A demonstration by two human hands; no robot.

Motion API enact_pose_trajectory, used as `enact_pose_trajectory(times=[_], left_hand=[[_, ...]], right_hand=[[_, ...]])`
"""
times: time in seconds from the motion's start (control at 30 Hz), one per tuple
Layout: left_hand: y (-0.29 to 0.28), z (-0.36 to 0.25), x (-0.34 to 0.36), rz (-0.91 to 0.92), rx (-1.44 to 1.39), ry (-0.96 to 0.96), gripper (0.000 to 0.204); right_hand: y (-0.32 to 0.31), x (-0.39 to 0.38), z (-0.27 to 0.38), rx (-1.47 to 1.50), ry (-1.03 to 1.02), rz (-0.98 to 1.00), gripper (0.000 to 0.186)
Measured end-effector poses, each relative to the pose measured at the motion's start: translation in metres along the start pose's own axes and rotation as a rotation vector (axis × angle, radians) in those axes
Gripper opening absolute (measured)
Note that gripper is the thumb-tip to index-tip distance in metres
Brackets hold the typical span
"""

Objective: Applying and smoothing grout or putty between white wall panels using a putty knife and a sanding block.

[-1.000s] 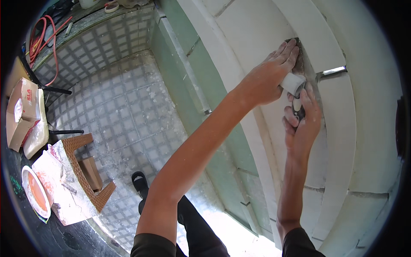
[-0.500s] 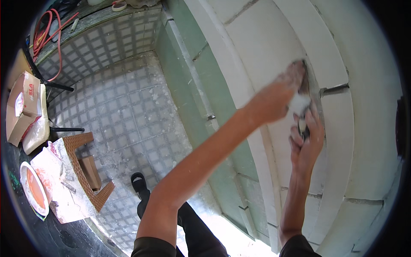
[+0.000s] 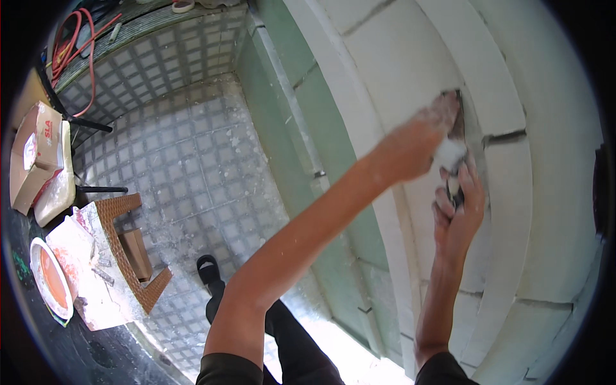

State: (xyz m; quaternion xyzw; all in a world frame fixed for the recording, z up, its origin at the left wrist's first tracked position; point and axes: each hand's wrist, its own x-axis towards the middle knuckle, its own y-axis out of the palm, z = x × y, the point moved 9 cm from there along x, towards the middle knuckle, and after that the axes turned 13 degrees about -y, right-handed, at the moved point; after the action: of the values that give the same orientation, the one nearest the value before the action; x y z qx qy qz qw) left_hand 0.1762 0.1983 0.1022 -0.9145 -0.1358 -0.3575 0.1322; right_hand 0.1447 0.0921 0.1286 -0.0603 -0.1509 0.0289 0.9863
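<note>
My left hand [image 3: 410, 149] reaches across to the pale wall panel [image 3: 398, 58], its dusty fingers closed and pressed near a seam. By its fingertips shows a dark, flat blade [image 3: 457, 119], its handle hidden by the hand. Just below, my right hand [image 3: 463, 202] is wrapped round the dark and light handle of a putty knife [image 3: 455, 190]. A lump of white filler [image 3: 450, 152] sits at the knife's upper end, between the two hands, covering most of its blade. Motion smears the left fingers slightly.
A dark gap [image 3: 504, 137] breaks the panel joint right of my hands. At lower left, a white-smeared wicker-edged stool [image 3: 122, 256] bears a white bowl [image 3: 40, 251] with orange inside. Behind it stands a cardboard box [image 3: 42, 138] on a chair. Red hose [image 3: 92, 70] hangs off a bench.
Both hands stay at nearly the same place on the wall, with only a slight shift of the left. The whole view has moved a little.
</note>
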Motion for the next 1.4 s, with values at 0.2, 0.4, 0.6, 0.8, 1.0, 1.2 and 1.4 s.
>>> enact_pose_trajectory(times=[0.2, 0.4, 0.6, 0.8, 1.0, 1.2, 1.4], left_hand=[[-0.020, 0.018, 0.032, -0.061, -0.060, -0.041, 0.077], [-0.026, 0.026, 0.035, -0.040, 0.001, -0.042, 0.078], [-0.022, 0.018, 0.028, -0.024, -0.008, 0.001, 0.078], [-0.045, 0.036, 0.048, -0.053, -0.013, -0.039, 0.079], [-0.050, 0.039, 0.063, -0.029, 0.117, -0.006, 0.077], [-0.037, 0.045, 0.052, 0.015, 0.107, -0.034, 0.079], [-0.048, 0.050, 0.053, 0.011, 0.103, -0.057, 0.074]], right_hand=[[0.020, 0.028, -0.004, 0.093, 0.001, 0.015, 0.043], [0.031, 0.025, -0.005, 0.093, 0.032, 0.032, 0.038], [0.020, 0.014, -0.003, 0.098, -0.001, 0.071, 0.030], [0.043, 0.042, -0.006, 0.117, -0.011, -0.009, 0.034], [0.055, 0.068, -0.011, 0.140, 0.030, 0.047, 0.041], [0.054, 0.067, -0.018, 0.148, -0.021, 0.098, 0.031], [0.061, 0.052, -0.008, 0.123, 0.022, 0.056, 0.022]])
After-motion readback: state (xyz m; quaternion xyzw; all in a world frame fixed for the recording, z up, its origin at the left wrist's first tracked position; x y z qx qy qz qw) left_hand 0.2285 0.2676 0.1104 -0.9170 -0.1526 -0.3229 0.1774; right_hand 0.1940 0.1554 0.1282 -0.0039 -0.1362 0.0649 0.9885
